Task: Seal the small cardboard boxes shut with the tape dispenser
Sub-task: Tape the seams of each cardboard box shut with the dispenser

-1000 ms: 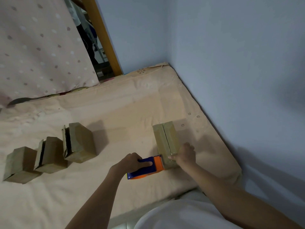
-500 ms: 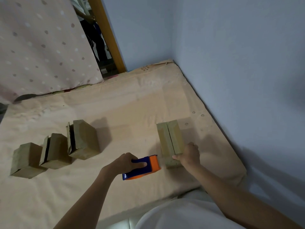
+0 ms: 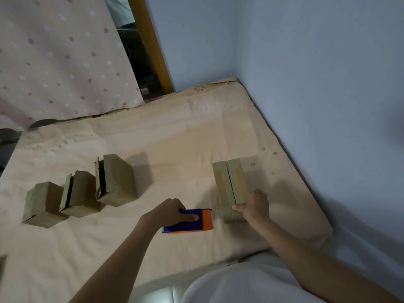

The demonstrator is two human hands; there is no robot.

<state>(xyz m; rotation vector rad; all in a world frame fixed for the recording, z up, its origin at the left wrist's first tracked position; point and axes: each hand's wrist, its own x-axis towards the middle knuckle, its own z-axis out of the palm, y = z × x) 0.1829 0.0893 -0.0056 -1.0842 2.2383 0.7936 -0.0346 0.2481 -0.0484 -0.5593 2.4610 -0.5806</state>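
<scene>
A small cardboard box (image 3: 229, 182) lies on the mattress (image 3: 175, 138) at the right, its two top flaps meeting along a dark seam. My right hand (image 3: 254, 205) grips its near end, thumb on the top. Just left of that box, my left hand (image 3: 168, 212) holds a blue and orange tape dispenser (image 3: 196, 219), which sits a short gap away from the box. Three more cardboard boxes stand in a row at the left: a closed one (image 3: 42, 204), a middle one (image 3: 77, 196) and a larger one (image 3: 115, 180), the last two with flaps ajar.
A pale blue wall (image 3: 328, 106) runs along the mattress's right edge. A dotted cloth (image 3: 54, 57) and a wooden door frame (image 3: 150, 44) stand behind the far edge. The mattress's near edge is by my body.
My left hand has drawn the tape dispenser back leftward, away from the box's near end, leaving a gap. My right hand stays on the box. The camera view has shifted slightly.
</scene>
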